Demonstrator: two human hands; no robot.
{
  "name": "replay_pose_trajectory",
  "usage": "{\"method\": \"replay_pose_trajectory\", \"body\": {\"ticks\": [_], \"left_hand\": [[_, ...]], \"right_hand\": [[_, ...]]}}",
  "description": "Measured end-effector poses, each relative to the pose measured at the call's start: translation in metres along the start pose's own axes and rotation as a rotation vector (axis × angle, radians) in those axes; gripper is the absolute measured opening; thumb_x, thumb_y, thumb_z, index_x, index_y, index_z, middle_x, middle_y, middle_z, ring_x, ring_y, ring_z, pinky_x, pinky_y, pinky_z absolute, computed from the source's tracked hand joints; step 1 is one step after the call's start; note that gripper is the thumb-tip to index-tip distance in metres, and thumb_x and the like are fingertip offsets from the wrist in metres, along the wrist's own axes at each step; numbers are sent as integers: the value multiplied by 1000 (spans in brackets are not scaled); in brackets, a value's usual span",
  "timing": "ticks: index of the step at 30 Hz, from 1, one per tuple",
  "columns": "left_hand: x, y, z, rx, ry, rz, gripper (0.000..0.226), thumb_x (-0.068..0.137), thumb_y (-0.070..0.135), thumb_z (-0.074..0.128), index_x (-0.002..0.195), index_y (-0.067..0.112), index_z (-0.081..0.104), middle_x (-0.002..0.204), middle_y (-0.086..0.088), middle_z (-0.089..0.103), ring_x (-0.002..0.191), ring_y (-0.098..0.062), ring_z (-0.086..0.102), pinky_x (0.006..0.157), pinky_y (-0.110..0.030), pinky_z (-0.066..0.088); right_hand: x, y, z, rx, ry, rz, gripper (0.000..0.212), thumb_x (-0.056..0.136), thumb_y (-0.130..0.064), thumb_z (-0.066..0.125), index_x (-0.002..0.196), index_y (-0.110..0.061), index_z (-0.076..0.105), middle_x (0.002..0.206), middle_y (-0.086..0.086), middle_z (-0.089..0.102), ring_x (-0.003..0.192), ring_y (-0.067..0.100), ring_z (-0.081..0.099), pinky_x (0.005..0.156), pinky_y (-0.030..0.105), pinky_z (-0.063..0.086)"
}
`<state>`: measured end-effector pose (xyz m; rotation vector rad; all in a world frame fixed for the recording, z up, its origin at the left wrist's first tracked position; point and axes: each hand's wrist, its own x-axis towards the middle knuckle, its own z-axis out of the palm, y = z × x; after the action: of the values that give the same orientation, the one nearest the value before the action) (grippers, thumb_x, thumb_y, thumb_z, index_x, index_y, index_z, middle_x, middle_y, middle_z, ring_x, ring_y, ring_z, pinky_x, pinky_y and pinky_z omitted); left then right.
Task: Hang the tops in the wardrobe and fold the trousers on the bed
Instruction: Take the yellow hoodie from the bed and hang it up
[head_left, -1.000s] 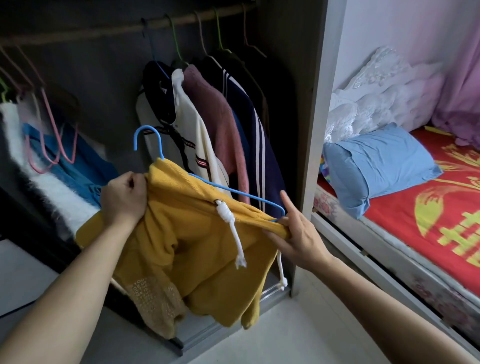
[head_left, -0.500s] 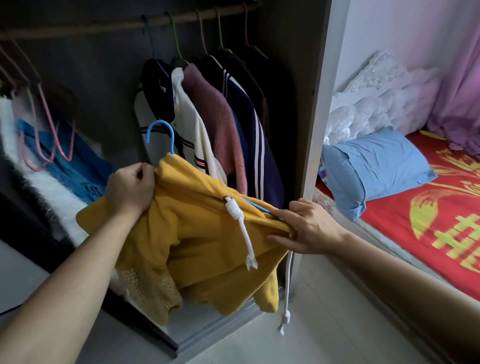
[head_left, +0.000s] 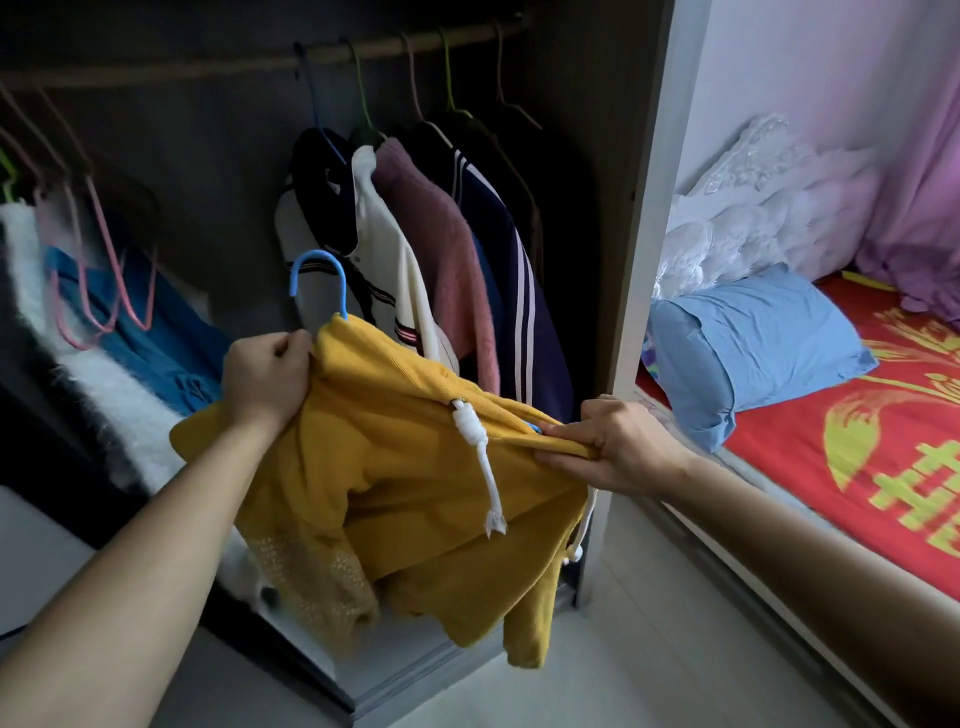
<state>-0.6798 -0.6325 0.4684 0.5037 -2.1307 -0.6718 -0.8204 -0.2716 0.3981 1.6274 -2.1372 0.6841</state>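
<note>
Centre frame: a soft mustard-yellow hooded top (head_left: 415, 467) hangs bunched in front of the open dark wardrobe (head_left: 218, 156), well below the rail. It is draped over a thin blue hanger (head_left: 317, 254) whose curved hook pokes up out of the collar. The left hand (head_left: 265, 379) is clenched round a wad of yellow cloth right beside the hook's stem. The right hand (head_left: 618, 447), centre right, pinches the top's shoulder edge between thumb and fingers, where a sliver of blue hanger shows. A thick white knotted drawstring (head_left: 483, 467) dangles down the front, frayed at its end.

Inside the wardrobe, upper middle, a round wooden rail (head_left: 208, 65) carries wire hangers with a cream striped-trim top (head_left: 389, 260), a fuzzy pink sweater (head_left: 447, 249) and a navy jacket with white stripes (head_left: 509, 291), packed side by side. At the left, bare pink hangers (head_left: 104, 270) hang over a fluffy white garment (head_left: 104, 389) and blue cloth (head_left: 156, 338). At the right edge, the bed with its red and gold cover (head_left: 810, 452) holds a smooth blue pillow (head_left: 753, 343) and heaped white lace (head_left: 753, 208).
</note>
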Motion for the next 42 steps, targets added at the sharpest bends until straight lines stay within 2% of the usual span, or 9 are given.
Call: {"method": "replay_pose_trajectory", "body": {"ticks": [4, 8, 14, 20, 26, 30, 34, 38, 42], "left_hand": [[8, -2, -8, -19, -37, -44, 49, 94, 21, 50, 46, 12, 42, 38, 7, 37, 39, -9, 34, 46, -28, 23], [10, -5, -12, -99, -18, -123, 54, 98, 13, 51, 47, 15, 33, 33, 11, 33, 37, -4, 32, 42, -22, 20], [6, -6, -11, -153, -101, -133, 64, 101, 17, 51, 39, 23, 40, 33, 14, 32, 38, -2, 33, 42, -16, 22], [12, -16, -16, -160, -196, -83, 55, 103, 22, 50, 50, 10, 43, 40, 11, 39, 44, -6, 36, 56, -32, 29], [8, -13, -16, -126, -192, -126, 57, 104, 27, 48, 50, 11, 43, 45, 0, 42, 48, -12, 39, 58, -31, 29], [-6, 6, -8, -36, -147, -229, 69, 105, 55, 23, 57, 11, 47, 58, -8, 50, 58, -23, 49, 64, -34, 37], [-23, 24, 5, 2, -141, -208, 96, 84, 84, 3, 88, 8, 61, 76, -1, 57, 76, -23, 57, 74, -36, 42], [-32, 38, 22, -37, -129, -276, 67, 80, 79, 53, 110, 19, 54, 96, 6, 56, 88, -15, 54, 81, -31, 42], [-27, 41, 34, -86, -24, -387, 27, 85, 49, 60, 83, 21, 63, 81, 6, 62, 82, -19, 61, 69, -30, 44]], "right_hand": [[10, -4, -7, -104, -36, -145, 51, 94, -58, 60, 123, -17, 70, 69, -4, 56, 60, 4, 45, 68, 8, 28], [8, 4, -7, -40, -114, 82, 73, 96, -57, 56, 155, -26, 26, 98, -2, 53, 81, 8, 48, 72, 21, 49], [6, 4, 4, 82, -201, 175, 89, 95, -56, 56, 155, -40, -6, 112, 4, 61, 95, 18, 59, 91, 33, 54], [6, 12, -3, -215, -104, 11, 82, 96, -62, 48, 159, -18, 19, 96, 2, 56, 79, 7, 44, 75, 15, 30], [19, 0, -9, -65, -142, 125, 63, 97, -64, 41, 142, -22, 53, 85, -6, 55, 73, 5, 46, 70, 7, 29], [27, -11, -3, -95, 5, 162, 40, 103, -45, 45, 113, -16, 72, 72, -7, 54, 68, 10, 49, 68, 13, 27], [34, -12, 12, -175, 101, 216, 44, 102, -48, 46, 100, -16, 76, 65, -5, 61, 62, 9, 48, 69, 23, 35], [32, -11, 15, -240, 161, 207, 52, 103, -51, 38, 99, -16, 76, 64, -1, 63, 60, 11, 48, 66, 25, 38], [19, -8, 7, -192, 38, 183, 55, 100, -59, 40, 131, -16, 55, 83, 0, 65, 77, 12, 56, 87, 34, 49]]}}
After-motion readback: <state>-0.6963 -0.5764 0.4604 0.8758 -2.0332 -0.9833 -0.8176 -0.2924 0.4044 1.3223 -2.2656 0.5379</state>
